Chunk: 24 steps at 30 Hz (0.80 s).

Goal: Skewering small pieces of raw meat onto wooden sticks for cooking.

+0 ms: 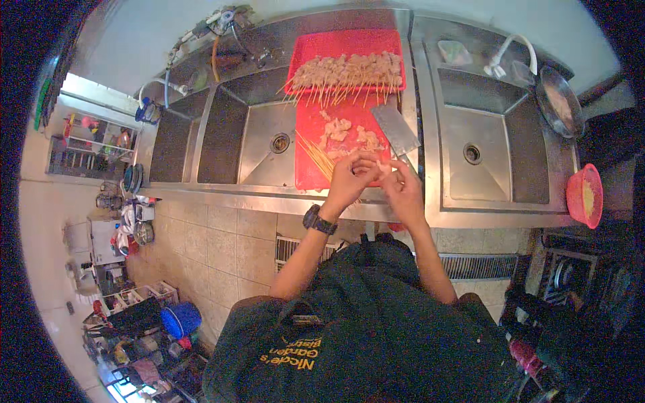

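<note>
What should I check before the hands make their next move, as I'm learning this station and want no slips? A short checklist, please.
1. Loose sticks within reach: ok, a bundle lies at the left of the red board.
2. Meat pieces available: ok, some pale ones lie on the board.
3. Room in the red tray: ok, its far part is bare beyond the loaded sticks.
4. Broad blade well clear: not ok, I'd say; it lies close beyond the right hand.
5. Firm hold between left hand and right: cannot tell, too blurred.
</note>
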Tool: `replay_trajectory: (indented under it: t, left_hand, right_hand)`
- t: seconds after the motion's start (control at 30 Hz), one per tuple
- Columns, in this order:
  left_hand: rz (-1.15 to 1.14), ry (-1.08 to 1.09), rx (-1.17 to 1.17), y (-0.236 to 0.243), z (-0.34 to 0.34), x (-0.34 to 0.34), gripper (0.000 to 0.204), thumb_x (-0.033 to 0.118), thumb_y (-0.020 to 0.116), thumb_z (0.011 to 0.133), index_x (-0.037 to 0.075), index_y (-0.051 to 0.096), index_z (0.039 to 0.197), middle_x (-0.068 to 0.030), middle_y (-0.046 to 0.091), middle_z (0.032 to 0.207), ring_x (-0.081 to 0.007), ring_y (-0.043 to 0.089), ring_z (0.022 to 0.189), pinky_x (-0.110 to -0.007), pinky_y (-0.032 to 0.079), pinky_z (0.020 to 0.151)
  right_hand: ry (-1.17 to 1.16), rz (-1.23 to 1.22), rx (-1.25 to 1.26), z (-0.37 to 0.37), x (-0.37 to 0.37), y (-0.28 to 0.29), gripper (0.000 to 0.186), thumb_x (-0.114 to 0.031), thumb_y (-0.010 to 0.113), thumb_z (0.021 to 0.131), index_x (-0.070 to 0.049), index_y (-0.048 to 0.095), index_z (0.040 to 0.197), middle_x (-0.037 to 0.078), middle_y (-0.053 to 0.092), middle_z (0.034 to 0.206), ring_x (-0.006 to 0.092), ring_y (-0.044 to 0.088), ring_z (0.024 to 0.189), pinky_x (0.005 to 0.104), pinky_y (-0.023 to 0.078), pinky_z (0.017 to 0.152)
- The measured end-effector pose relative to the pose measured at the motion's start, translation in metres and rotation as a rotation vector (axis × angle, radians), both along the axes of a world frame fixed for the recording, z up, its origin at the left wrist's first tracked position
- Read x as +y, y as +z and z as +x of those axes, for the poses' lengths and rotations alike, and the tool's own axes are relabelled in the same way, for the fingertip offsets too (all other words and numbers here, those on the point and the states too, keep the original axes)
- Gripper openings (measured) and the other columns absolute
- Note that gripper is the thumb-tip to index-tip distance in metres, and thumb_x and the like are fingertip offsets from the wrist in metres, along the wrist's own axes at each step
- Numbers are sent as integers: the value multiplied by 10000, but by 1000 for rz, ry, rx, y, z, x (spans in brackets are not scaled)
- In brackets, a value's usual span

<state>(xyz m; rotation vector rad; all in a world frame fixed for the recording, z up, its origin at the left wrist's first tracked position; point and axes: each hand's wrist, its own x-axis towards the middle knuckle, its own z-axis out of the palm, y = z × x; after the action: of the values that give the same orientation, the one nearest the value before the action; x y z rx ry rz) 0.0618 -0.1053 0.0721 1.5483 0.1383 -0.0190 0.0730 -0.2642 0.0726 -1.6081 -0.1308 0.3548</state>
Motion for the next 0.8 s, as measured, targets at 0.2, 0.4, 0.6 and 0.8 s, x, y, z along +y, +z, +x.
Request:
replay_trajectory:
  t: [0.2, 0.4, 0.6, 0.8]
  left_hand:
    - [-123, -83, 188, -5, -7, 4, 281, 169, 678, 910, 16, 630, 1140, -45, 680, 953, -95, 642, 842, -236, 524, 712]
    - [21, -107, 51, -15, -10, 1, 239, 207, 657, 927, 37, 667, 1095, 16, 662, 846, -52, 557, 713, -214, 431, 598]
    - [309, 28, -59, -20, -9, -7, 234, 197, 685, 870, -3, 687, 992, 1, 593, 678, -58, 479, 618, -257, 399, 550]
    - [467, -2, -54, 4, -9, -8, 231, 176, 719, 805, -8, 690, 942, -57, 548, 640, -109, 488, 603, -286, 399, 552]
  right_hand:
    - [-95, 0, -336, 10, 5, -26, 208, -186, 604, 954, -44, 604, 1106, -23, 595, 787, 35, 506, 647, 203, 391, 529]
    - [3, 126, 190, 1, 0, -3, 200, -266, 551, 991, -102, 614, 1084, -58, 518, 719, 9, 422, 559, 178, 310, 456]
    - [53, 222, 248, -2, 0, -3, 223, -300, 547, 1000, -101, 611, 1079, -75, 450, 686, 1, 356, 536, 175, 263, 439]
    - [12, 201, 188, -6, -3, -3, 303, -327, 551, 998, -76, 607, 1158, -83, 426, 667, 6, 345, 536, 182, 253, 441]
